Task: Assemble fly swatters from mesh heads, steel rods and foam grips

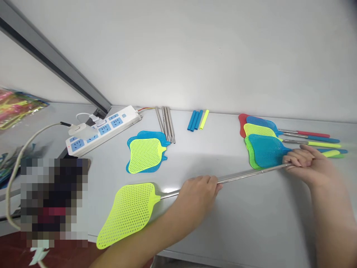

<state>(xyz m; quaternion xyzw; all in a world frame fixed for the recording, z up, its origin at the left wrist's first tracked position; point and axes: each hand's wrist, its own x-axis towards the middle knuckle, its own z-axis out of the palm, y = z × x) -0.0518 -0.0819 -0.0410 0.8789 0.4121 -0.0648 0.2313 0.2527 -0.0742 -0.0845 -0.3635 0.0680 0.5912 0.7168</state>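
Note:
Both my hands grip a telescopic fly swatter with a yellow-green mesh head (128,212), held slantwise above the table. My left hand (198,197) is wrapped round its thin metal rod (245,176), between the head and the middle. Farther along the rod, my right hand (304,163) closes on it, fingers curled. A yellow-green grip (331,153) shows beyond this hand, in line with the rod; whether it belongs to the held swatter I cannot tell. Right behind the right hand lies a pile of swatters, topped by a blue one (266,150).
Loose swatter heads (146,154) are stacked left of centre. Behind them lie several metal rods (167,124), and farther right several blue and yellow sleeves (198,120). A white power strip (104,130) with plugs and cables stands at left. Plastic-wrapped items (19,108) lie beyond the metal frame.

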